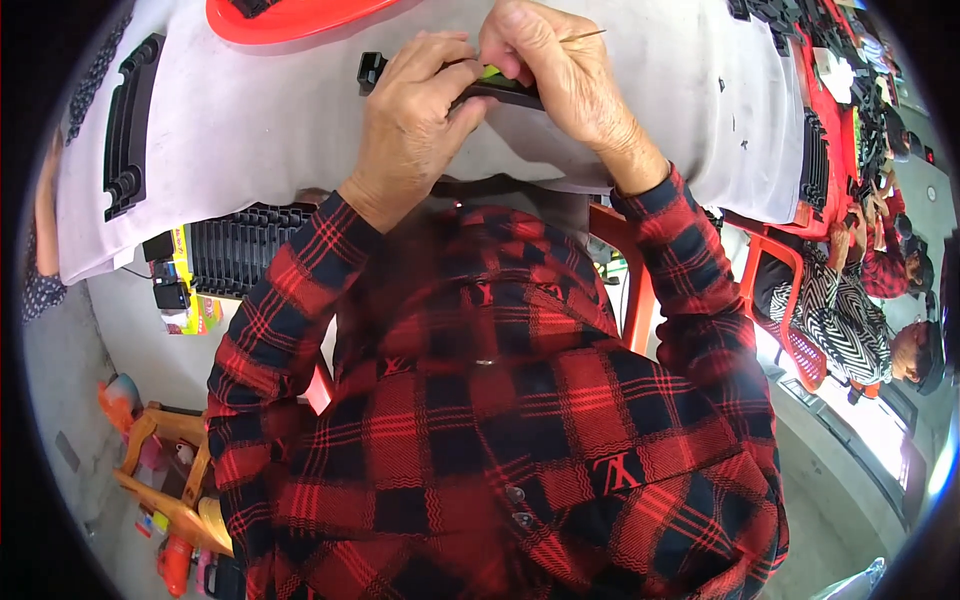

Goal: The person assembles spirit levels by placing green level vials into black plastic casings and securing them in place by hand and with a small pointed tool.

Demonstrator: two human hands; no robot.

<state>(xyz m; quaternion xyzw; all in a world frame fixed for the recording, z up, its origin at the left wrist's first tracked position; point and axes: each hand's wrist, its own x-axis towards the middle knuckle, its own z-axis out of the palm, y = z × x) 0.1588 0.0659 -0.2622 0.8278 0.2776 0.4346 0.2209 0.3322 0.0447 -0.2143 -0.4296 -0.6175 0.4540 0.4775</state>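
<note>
Over the white-covered table (270,130), both my hands work close together on a long black plastic part (515,93). My left hand (420,115) has its fingers wrapped round the part, whose squared end (371,69) juts out to the left. Pinched in my right hand (565,75) is a thin stick-like tool (584,36), its pale tip pointing right. A small bright green piece (490,72) shows between the hands, against the black part. My right fingers hide how the tool and the green piece meet.
A red tray (225,22) sits at the table's far side. Black slatted parts (130,125) lie at the left, with similar ones (815,155) at the right. More ribbed black parts (255,250) are below the table edge. A red plastic chair (770,265) and seated people (840,310) are at right.
</note>
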